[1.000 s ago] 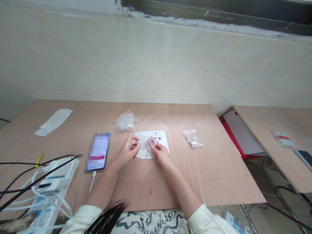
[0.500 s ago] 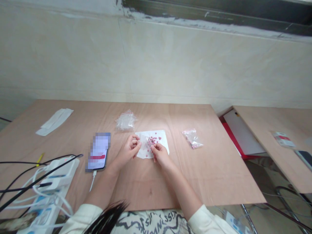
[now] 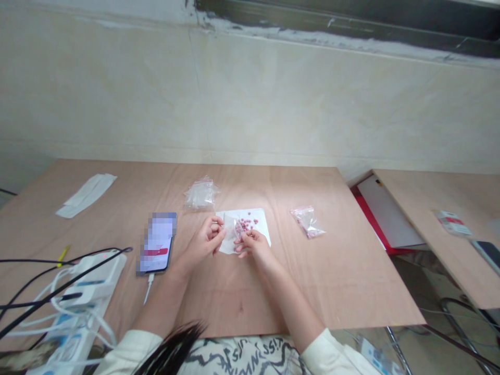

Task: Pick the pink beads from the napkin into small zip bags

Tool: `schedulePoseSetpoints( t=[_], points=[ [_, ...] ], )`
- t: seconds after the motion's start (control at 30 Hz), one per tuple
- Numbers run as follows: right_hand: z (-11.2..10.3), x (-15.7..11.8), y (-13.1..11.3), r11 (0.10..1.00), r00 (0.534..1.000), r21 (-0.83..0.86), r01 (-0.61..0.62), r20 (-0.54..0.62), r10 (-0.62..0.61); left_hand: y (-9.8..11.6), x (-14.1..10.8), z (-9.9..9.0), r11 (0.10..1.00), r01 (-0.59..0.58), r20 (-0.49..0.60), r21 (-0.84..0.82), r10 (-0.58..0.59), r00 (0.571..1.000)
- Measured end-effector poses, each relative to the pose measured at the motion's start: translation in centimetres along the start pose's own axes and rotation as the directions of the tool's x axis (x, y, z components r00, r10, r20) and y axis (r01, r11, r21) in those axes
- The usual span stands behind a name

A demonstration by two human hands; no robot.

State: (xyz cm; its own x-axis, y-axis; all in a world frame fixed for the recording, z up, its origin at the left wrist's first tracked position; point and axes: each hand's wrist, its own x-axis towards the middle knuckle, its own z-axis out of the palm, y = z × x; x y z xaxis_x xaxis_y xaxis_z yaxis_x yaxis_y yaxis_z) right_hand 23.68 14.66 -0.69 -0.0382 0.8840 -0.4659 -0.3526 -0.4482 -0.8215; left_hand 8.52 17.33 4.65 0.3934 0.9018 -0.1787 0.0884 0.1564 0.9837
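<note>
A white sheet (image 3: 262, 219) lies on the table with small pinkish-red beads (image 3: 248, 224) scattered over it. My left hand (image 3: 209, 237) is closed, its fingertips pinching a small clear plastic bag (image 3: 231, 224) that hangs over the sheet's left part. My right hand (image 3: 253, 244) is at the bag's right side, thumb and forefinger pinched together and the lower fingers stretched out. What sits between those fingertips is too small to make out. Some beads show behind or through the clear plastic.
Behind my left hand lies a pile of clear zip bags (image 3: 201, 194). To the right is a bag with pinkish-red contents (image 3: 308, 221). A charging phone (image 3: 158, 245), power strips (image 3: 97, 276) with tangled cables and folded white paper (image 3: 86, 195) are on the left.
My right hand has shifted slightly left, close against the clear bag, and its lower fingers have stretched out. My left hand stays nearly still.
</note>
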Motion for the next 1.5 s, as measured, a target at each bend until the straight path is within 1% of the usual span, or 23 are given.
schedulePoseSetpoints(
  t=[0.07,0.1,0.17,0.2,0.23,0.3,0.33,0.4,0.47,0.57,0.63,0.7,0.77,0.9,0.97,1.03,1.1,1.23,1.3,1.33,1.4,1.47,1.5],
  points=[
    [-0.1,0.1,-0.1,1.0,0.999,0.001,0.026,-0.021,-0.026,-0.4,-0.3,-0.3,1.0,0.022,0.034,-0.007,-0.022,0.999],
    [-0.2,0.1,-0.2,0.998,0.998,-0.011,0.054,-0.045,-0.054,-0.7,-0.5,-0.6,0.999,0.042,0.072,-0.002,-0.042,0.996],
    [-0.6,0.2,-0.6,0.988,0.984,-0.069,0.138,-0.105,-0.145,-1.5,-0.6,-1.3,0.996,0.083,0.128,0.037,-0.087,0.988],
    [-0.8,0.1,-0.8,0.976,0.972,-0.119,0.184,-0.126,-0.199,-1.8,-0.6,-1.8,0.993,0.091,0.117,0.072,-0.098,0.988],
    [-1.0,0.0,-1.2,0.957,0.958,-0.179,0.228,-0.133,-0.253,-2.1,-0.4,-2.1,0.991,0.083,0.056,0.101,-0.089,0.994],
    [-1.2,-0.4,-2.0,0.902,0.932,-0.303,0.306,-0.098,-0.349,-2.3,0.1,-2.5,0.988,0.035,-0.062,0.148,-0.026,0.998],
    [-1.2,-0.7,-2.5,0.87,0.92,-0.355,0.343,-0.061,-0.388,-2.1,0.4,-2.5,0.986,0.012,-0.077,0.167,0.001,0.997],
    [-1.0,-1.3,-3.4,0.81,0.897,-0.425,0.403,0.007,-0.443,-1.6,1.1,-2.0,0.978,-0.022,-0.004,0.208,0.023,1.0],
    [-0.8,-1.8,-4.0,0.784,0.886,-0.46,0.417,0.016,-0.463,-0.9,1.6,-1.4,0.969,-0.041,0.06,0.244,0.028,0.998],
    [-0.7,-2.2,-4.4,0.82,0.907,-0.454,0.348,-0.057,-0.416,-0.2,1.7,-0.6,0.966,-0.044,0.042,0.254,0.035,0.999],
    [-0.9,-2.2,-4.3,0.856,0.934,-0.427,0.292,-0.067,-0.351,0.1,1.5,-0.5,0.97,-0.036,0.039,0.241,0.028,0.999],
    [-1.2,-2.0,-4.1,0.872,0.948,-0.413,0.263,-0.055,-0.312,0.3,1.3,-0.5,0.968,-0.04,0.048,0.249,0.029,0.998],
    [-1.4,-1.8,-3.9,0.863,0.943,-0.425,0.275,-0.057,-0.329,0.5,1.1,-0.6,0.955,-0.062,0.054,0.291,0.049,0.997],
    [-1.0,-1.8,-3.7,0.811,0.902,-0.475,0.341,-0.077,-0.425,0.6,1.1,-0.6,0.916,-0.139,0.047,0.376,0.131,0.99],
    [-0.6,-1.9,-3.7,0.824,0.912,-0.449,0.345,-0.047,-0.408,0.6,1.1,-0.5,0.912,-0.16,0.031,0.378,0.16,0.987],
    [-0.4,-2.0,-3.7,0.858,0.935,-0.395,0.327,0.005,-0.354,0.6,1.1,-0.5,0.916,-0.161,0.036,0.366,0.159,0.987],
    [-0.1,-2.1,-3.7,0.874,0.943,-0.369,0.315,0.022,-0.331,0.5,1.0,-0.3,0.928,-0.148,0.077,0.342,0.129,0.989],
    [0.3,-2.3,-3.8,0.825,0.916,-0.446,0.347,-0.026,-0.4,0.0,0.9,0.0,0.946,-0.141,0.175,0.291,0.092,0.98],
    [0.5,-2.3,-3.7,0.813,0.912,-0.463,0.354,-0.024,-0.41,-0.2,1.0,0.1,0.938,-0.165,0.181,0.304,0.113,0.977],
    [0.6,-2.3,-3.6,0.826,0.92,-0.446,0.345,-0.016,-0.393,-0.3,1.0,0.2,0.932,-0.177,0.171,0.318,0.127,0.977],
    [0.6,-2.1,-3.4,0.884,0.948,-0.362,0.295,-0.003,-0.318,-0.3,1.1,0.1,0.921,-0.188,0.141,0.341,0.147,0.979],
    [0.4,-1.9,-3.2,0.94,0.972,-0.257,0.226,-0.008,-0.236,-0.1,1.0,0.0,0.917,-0.182,0.133,0.355,0.142,0.981],
    [0.2,-1.9,-3.1,0.955,0.976,-0.21,0.209,-0.016,-0.217,0.1,0.9,0.0,0.916,-0.172,0.137,0.362,0.131,0.982]
  ],
)
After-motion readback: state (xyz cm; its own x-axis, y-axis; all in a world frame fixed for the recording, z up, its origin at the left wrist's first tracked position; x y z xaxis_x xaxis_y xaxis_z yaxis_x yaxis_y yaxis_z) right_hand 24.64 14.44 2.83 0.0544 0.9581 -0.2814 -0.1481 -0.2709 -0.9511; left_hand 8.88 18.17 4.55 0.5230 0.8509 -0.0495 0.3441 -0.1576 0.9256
